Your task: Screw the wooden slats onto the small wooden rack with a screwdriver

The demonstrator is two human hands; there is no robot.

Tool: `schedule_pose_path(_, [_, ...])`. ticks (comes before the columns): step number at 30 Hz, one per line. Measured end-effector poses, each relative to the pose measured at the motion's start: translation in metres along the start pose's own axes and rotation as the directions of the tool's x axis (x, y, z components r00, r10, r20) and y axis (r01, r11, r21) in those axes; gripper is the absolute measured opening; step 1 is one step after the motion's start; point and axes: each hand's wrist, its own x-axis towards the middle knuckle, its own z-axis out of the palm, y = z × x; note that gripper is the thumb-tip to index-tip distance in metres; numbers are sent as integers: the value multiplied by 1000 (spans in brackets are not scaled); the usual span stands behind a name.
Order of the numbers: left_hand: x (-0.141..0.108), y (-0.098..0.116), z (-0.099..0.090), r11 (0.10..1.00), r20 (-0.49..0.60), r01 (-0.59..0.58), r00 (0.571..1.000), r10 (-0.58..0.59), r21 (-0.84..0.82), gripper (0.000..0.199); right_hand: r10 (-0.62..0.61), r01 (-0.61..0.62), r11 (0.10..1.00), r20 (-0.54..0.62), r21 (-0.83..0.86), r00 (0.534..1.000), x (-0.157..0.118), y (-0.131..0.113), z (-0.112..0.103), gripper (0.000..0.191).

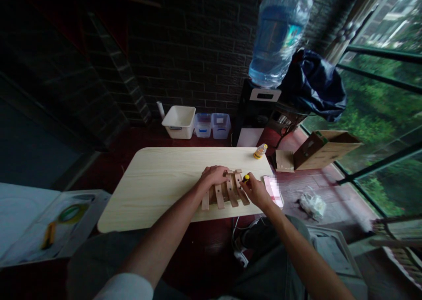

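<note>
Pale tabletop [158, 177]: hands [216, 175] hold slatted wood [230, 192] and, apparently, a screwdriver [246, 178].

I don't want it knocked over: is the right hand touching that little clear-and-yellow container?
Apart. The head view shows pale tabletop between the right hand and the container, which stands farther back.

On the table [158, 177], a bottle [260, 151] stands behind the slatted rack [231, 195]
</note>
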Motion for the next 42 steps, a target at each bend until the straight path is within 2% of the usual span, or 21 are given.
schedule_pose_path(4, [-5, 1, -3, 1000, 14, 10, 1000, -10, -1, 42, 76, -74, 996, -54, 43, 996, -3, -3, -1, 15])
schedule_pose_path(9, [-9, 2, -5, 1000, 9, 13, 1000, -13, -10, 42, 2, 5, 999, -129, 50, 992, 4, -13, -9, 18])
schedule_pose_path(12, [-10, 3, -6, 1000, 4, 10, 1000, -10, 0, 41, -3, 10, 998, -124, 54, 992, 12, -10, -9, 17])
schedule_pose_path(19, [-9, 1, -5, 1000, -3, 9, 1000, -9, 0, 37, -31, 35, 998, -69, 59, 997, 20, 7, -2, 14])
schedule_pose_path(25, [-3, -4, -2, 1000, 0, -25, 1000, 25, -10, 35, -143, 138, 988, 72, 64, 987, 25, -1, -9, 12])
schedule_pose_path(28, [0, -7, 1, 999, -18, -41, 999, 41, -10, 36, -143, 143, 990, 107, 14, 984, 30, -6, -8, 8])
schedule_pose_path(33, [1, -7, 4, 999, -25, -43, 999, 43, -5, 38, -55, 54, 996, -20, -68, 998, 33, -6, 4, 11])
schedule_pose_path(37, [-2, -6, 1, 999, -20, -31, 999, 31, 9, 36, -18, 14, 999, -99, -37, 995, 30, -4, 14, 14])
schedule_pose_path(42, [-8, -5, -4, 1000, -27, -15, 1000, 15, -1, 31, 12, -9, 1000, -156, 16, 988, 21, -12, 13, 18])
